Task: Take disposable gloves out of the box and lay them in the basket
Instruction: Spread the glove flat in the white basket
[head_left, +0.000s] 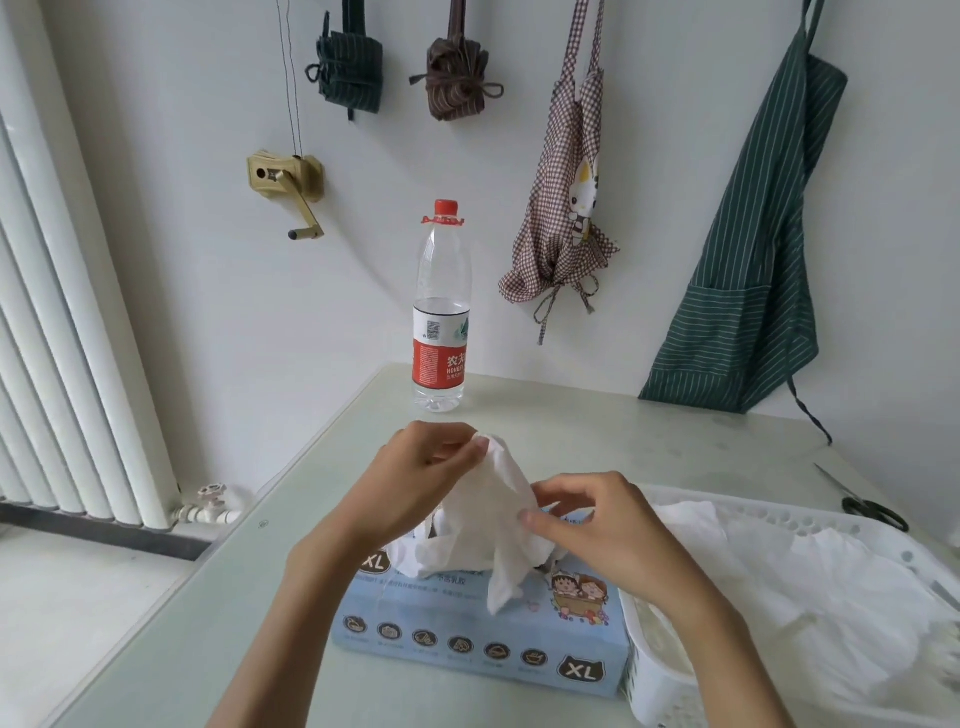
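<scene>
Holding a thin white translucent disposable glove (498, 525) above the light blue cardboard box marked XL (483, 631), the person uses both hands at once. The left hand (426, 467) pinches the upper end of the glove between thumb and fingertips, and the right hand (592, 525) pinches its right edge a little lower — both are closed on the same glove. The glove hangs down from these two pinches, and its lower part reaches the top opening of the box, where more white gloves stick out. The box lies on the pale green table (218, 597), and just to its right, touching it, stands the white perforated plastic basket (660, 691) — several white gloves (810, 587) are already lying inside it. Behind the hands, a clear plastic water bottle with a red cap and red label (441, 312) stands upright on the table. Black-handled scissors (872, 506) lie near the right edge.
</scene>
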